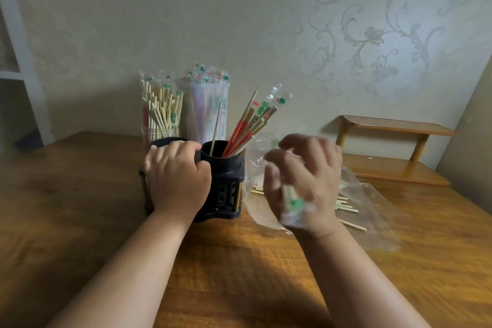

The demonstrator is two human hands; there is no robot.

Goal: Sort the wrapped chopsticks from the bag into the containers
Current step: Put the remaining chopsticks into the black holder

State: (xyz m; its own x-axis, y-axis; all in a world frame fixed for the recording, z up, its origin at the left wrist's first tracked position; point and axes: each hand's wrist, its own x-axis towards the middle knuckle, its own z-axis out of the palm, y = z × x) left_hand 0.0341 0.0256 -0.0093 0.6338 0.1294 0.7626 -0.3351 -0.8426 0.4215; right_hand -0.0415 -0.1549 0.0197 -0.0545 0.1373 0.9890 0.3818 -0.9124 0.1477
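black holder (226,173): right cup holds wrapped chopsticks (247,125); left hand (177,176) clasps left cup's rim | glass jar (159,114), white tub (206,112) behind: full of chopsticks | right hand (306,181), blurred, clutches a wrapped pair (292,202) above bag (372,208) on bench (80,208)

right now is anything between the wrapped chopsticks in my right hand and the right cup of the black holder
Partly. The red-banded chopsticks already in the black holder lean right, toward the right hand and its wrapped chopsticks, crossing a direct path. Otherwise nothing visible intervenes.
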